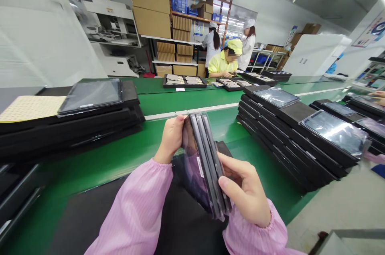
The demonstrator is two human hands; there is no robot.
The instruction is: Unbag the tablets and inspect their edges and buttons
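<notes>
Between my two hands is a short stack of several tablets in clear plastic sleeves, stood on edge and tilted. My left hand grips its upper left corner, thumb on top. On the right side, my right hand holds the lower edges between thumb and fingers. The front tablet has a glossy dark face and a small white label on its edge. Beneath the stack lies a black mat on the green worktop.
At right stand piled black trays with sleeved tablets on top. More black trays at left carry a sleeved tablet and a yellowish sticker sheet. Across the bench a person in yellow sits behind trays of parts.
</notes>
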